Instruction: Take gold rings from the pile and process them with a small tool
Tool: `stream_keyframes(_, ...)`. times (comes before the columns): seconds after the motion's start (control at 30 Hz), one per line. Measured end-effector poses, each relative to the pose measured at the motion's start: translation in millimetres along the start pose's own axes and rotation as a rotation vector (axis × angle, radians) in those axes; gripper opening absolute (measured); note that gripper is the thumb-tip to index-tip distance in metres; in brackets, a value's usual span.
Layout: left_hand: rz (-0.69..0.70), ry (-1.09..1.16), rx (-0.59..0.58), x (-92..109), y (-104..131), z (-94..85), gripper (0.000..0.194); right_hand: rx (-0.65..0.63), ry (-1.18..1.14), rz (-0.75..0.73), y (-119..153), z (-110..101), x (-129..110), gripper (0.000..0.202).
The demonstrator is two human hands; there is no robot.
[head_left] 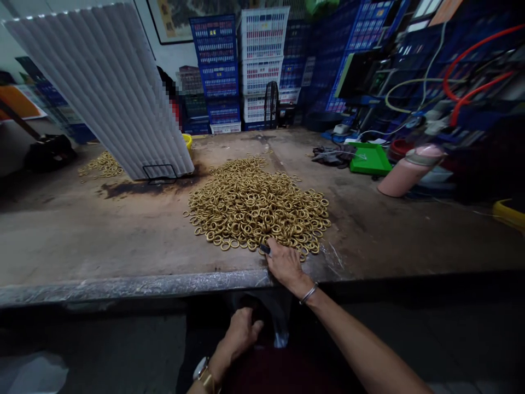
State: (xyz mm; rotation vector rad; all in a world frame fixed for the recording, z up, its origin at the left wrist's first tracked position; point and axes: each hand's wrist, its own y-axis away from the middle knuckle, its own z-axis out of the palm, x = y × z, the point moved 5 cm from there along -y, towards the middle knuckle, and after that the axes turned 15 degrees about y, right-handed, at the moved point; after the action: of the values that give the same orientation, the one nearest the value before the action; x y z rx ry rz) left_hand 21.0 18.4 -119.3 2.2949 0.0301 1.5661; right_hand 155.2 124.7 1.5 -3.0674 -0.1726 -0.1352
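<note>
A broad heap of brass-coloured rings lies on the worn table. At the heap's front edge my right hand is closed on a small dark tool, whose tip touches or nearly touches the rings. Below the table's front edge, near my lap, is my left hand. Its fingers are curled, and what they hold, if anything, is hidden. Beside it hangs a clear plastic bag.
A white corrugated panel leans in a wire stand at the left, a smaller ring pile beside it. Behind it a person is partly visible. At the right are a green tray and pink bottle. Stacked crates stand behind.
</note>
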Motion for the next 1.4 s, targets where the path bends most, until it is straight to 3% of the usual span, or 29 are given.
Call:
stream_keyframes(0.1,-0.003,-0.017,-0.025,7.6,0.7,2.9,0.025,-0.026,0.021,0.024,-3.1,1.7,1.6,0.015)
stream_keyframes(0.23,0.104,0.254,-0.206,53.5,8.2,7.8,0.02,-0.024,0.007,0.029,-4.4,1.2,3.3,0.016)
stream_keyframes(0.3,0.11,0.376,-0.239,76.0,11.6,5.1,0.016,-0.004,-0.009,0.04,-4.2,0.9,5.5,0.018)
stream_keyframes(0.43,0.052,0.629,-0.178,106.4,3.8,-10.8,0.019,0.005,-0.079,0.068,-5.9,1.7,12.3,0.019)
stream_keyframes(0.57,0.125,0.715,-0.002,125.7,-24.1,-36.0,0.025,0.054,-0.239,0.13,-11.3,0.8,21.7,0.018)
stream_keyframes(0.73,0.178,0.726,0.199,132.1,-56.9,-54.4,0.03,0.11,-0.665,0.093,-14.9,0.5,23.2,0.015)
stream_keyframes(0.9,0.187,0.734,0.147,137.3,-71.4,-51.5,0.041,0.065,-0.931,-0.018,-10.1,-1.3,11.6,0.016)
stream_keyframes(1.27,0.093,0.861,0.08,122.6,-77.4,-47.0,0.036,-0.03,-1.023,-0.081,-9.7,-2.8,-3.1,0.021)
stream_keyframes(1.4,0.089,0.871,0.121,121.7,-76.0,-49.0,0.035,-0.059,-1.048,-0.067,-9.6,2.2,-7.2,0.025)
